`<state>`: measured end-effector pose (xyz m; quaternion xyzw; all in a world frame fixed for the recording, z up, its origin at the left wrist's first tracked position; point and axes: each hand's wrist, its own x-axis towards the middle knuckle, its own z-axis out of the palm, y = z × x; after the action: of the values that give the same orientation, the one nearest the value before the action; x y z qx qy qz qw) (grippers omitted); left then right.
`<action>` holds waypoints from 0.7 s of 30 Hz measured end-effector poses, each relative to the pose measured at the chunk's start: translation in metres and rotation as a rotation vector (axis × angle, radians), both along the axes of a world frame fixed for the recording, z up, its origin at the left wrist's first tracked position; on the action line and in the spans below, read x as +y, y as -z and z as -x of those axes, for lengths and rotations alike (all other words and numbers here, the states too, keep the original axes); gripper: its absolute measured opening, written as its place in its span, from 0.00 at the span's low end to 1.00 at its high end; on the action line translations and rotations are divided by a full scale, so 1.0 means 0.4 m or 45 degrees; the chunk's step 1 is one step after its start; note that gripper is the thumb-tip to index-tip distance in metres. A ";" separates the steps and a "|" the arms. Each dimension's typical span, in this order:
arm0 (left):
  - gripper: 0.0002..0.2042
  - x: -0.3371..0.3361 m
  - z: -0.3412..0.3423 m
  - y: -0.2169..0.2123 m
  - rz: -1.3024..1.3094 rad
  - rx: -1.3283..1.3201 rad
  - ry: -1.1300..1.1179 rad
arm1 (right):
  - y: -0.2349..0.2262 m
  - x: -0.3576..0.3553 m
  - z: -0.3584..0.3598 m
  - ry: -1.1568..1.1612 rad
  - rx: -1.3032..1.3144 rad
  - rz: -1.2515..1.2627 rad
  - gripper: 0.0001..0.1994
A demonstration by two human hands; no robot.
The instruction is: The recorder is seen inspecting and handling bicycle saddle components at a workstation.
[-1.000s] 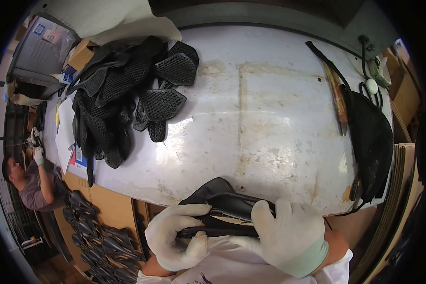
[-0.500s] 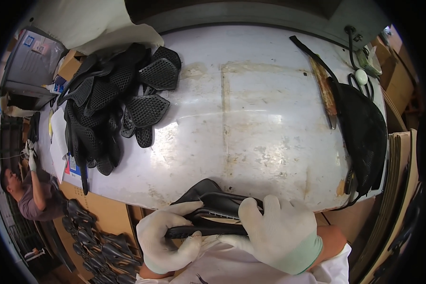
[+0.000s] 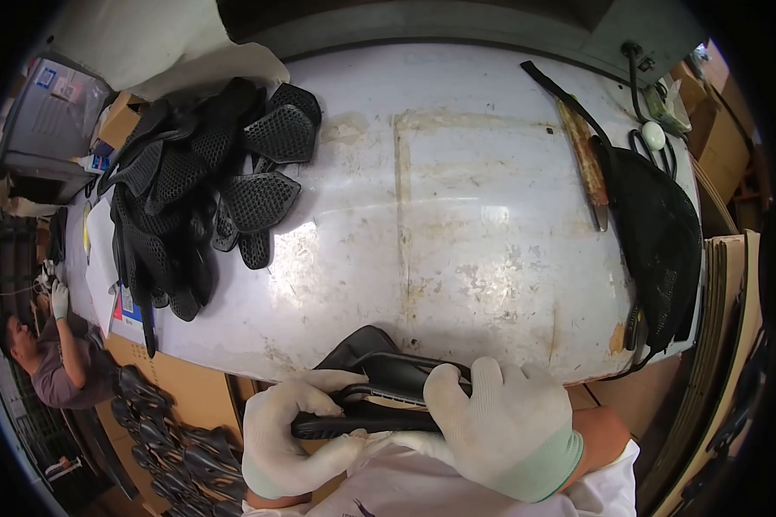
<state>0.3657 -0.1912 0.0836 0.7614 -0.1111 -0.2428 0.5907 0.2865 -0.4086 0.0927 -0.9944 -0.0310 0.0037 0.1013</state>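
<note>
Close in front of me, at the table's near edge, I hold a black bicycle saddle (image 3: 386, 369) with a long gap between its upper and lower parts. My left hand (image 3: 295, 438), in a white knit glove, is closed round the saddle's left side, thumb below. My right hand (image 3: 504, 428), gloved the same way with a green cuff, grips the right side, its fingers over the top. The gloves hide both ends of the lower part. Both thumbs come close together beneath the saddle.
Black honeycomb-textured pads (image 3: 177, 177) lie heaped on the left of the white table (image 3: 466, 250). At the right lie a wooden-handled tool (image 3: 584, 164) and a black cloth item (image 3: 660, 233). Several black saddles (image 3: 177, 452) rest lower left, near another person (image 3: 65, 366).
The saddle and both hands have shifted slightly left, and the gap in the saddle looks narrower. My grip on it stays. The table scene has drifted a little left in view.
</note>
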 end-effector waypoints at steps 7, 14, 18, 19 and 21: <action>0.19 0.009 0.004 0.025 -0.073 -0.207 0.009 | 0.000 -0.010 -0.007 0.039 0.076 -0.105 0.31; 0.20 0.020 -0.062 0.050 0.088 -0.283 0.311 | 0.009 -0.026 -0.014 0.019 0.091 -0.136 0.27; 0.20 0.033 -0.066 0.062 0.088 -0.322 0.370 | 0.013 -0.026 -0.013 0.001 0.095 -0.171 0.29; 0.20 0.031 -0.065 0.061 0.087 -0.320 0.366 | 0.010 -0.020 -0.010 0.037 0.124 -0.132 0.31; 0.19 0.019 -0.060 0.054 0.052 -0.390 0.291 | 0.004 -0.013 -0.008 0.045 0.123 -0.114 0.32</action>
<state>0.3897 -0.1834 0.0622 0.7598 -0.2903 -0.1871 0.5508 0.2896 -0.4138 0.0912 -0.9879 -0.0087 0.0486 0.1472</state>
